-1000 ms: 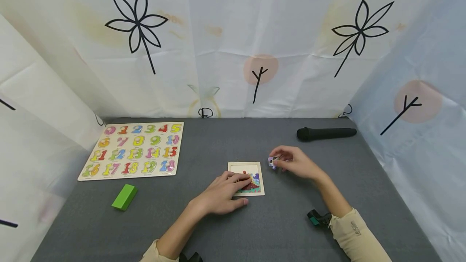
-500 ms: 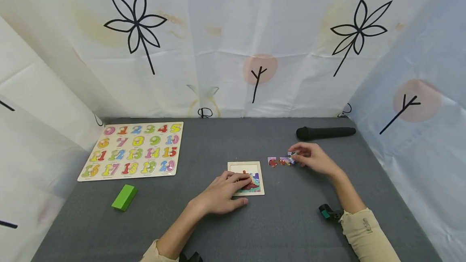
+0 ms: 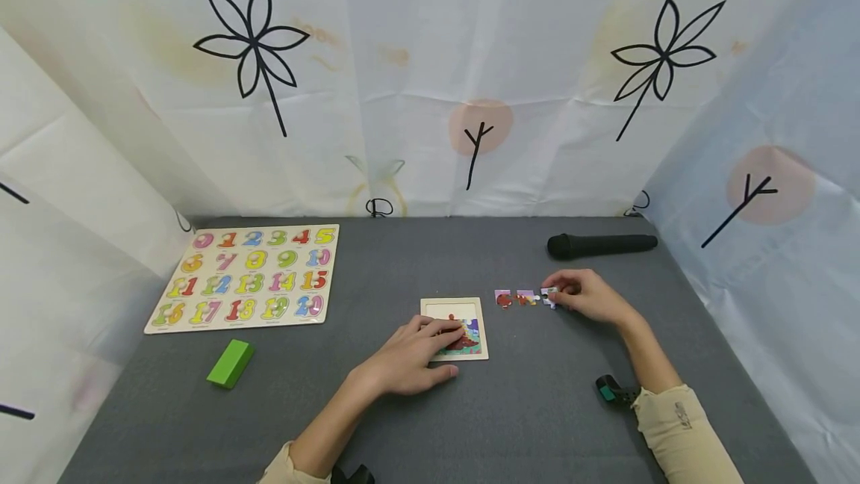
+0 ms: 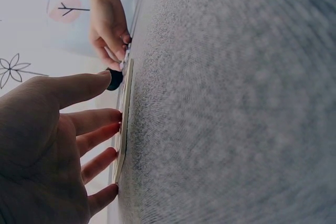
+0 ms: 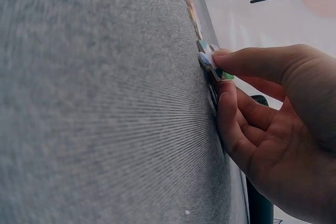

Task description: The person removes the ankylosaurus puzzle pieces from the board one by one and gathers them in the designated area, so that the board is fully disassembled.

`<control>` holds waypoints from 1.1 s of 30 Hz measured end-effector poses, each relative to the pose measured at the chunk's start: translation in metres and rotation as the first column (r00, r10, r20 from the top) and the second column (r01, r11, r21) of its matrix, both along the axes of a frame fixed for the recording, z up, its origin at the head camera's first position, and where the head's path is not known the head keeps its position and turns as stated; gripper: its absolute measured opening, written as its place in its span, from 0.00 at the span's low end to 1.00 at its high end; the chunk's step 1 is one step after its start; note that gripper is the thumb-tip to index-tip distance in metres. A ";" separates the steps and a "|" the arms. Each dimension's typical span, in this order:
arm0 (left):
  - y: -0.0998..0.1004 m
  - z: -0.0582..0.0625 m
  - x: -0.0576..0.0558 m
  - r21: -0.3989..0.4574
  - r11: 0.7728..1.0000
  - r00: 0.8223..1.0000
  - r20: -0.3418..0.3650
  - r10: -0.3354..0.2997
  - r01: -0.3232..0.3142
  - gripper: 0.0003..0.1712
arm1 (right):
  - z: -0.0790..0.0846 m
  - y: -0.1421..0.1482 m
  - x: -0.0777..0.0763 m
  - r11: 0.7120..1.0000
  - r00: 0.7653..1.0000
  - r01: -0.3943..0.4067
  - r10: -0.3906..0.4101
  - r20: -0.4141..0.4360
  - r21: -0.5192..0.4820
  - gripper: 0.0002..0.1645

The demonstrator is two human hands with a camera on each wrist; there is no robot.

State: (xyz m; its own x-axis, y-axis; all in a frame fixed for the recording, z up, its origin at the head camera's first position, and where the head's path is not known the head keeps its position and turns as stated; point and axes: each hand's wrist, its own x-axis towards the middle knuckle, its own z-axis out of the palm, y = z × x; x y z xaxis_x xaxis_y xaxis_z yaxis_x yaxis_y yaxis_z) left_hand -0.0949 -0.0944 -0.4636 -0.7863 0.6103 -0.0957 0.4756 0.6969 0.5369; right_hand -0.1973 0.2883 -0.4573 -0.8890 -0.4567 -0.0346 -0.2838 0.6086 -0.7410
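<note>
A small wooden jigsaw frame [image 3: 473, 305] lies mid-table, its lower part filled with a colourful picture and its upper part bare wood. My left hand [image 3: 410, 357] rests on its left side, fingers stretched out over the picture; the left wrist view shows the fingertips at the board's edge. To the right of the frame, my right hand [image 3: 591, 296] pinches a jigsaw piece [image 5: 210, 59] between thumb and forefinger, close over the cloth. Two more pieces lie in a row beside it: a purple-and-red piece [image 3: 502, 299] and a second mixed-colour piece [image 3: 526, 297].
A number puzzle board [image 3: 245, 278] lies at the back left, with a green block [image 3: 231, 364] in front of it. Behind my right hand lies a black microphone [image 3: 601, 246]. White patterned curtains [image 3: 416, 81] enclose the grey table [image 3: 524, 424].
My right hand has moved to the right, carrying a piece to the end of the row and uncovering the two pieces there. My left hand stays on the frame.
</note>
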 end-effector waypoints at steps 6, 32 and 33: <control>0.001 0.001 0.000 -0.001 1.000 1.000 0.001 0.000 0.000 0.36 | -0.003 -0.002 0.002 0.997 0.998 0.040 -0.037 -0.054 0.060 0.10; 0.003 0.003 0.005 -0.025 0.999 0.998 -0.060 0.031 -0.032 0.30 | -0.007 -0.010 0.009 0.982 0.980 0.159 -0.145 -0.133 0.098 0.06; 0.003 0.003 0.006 -0.023 0.999 0.998 -0.056 0.032 -0.033 0.30 | -0.007 -0.010 0.009 0.983 0.980 0.159 -0.146 -0.133 0.093 0.06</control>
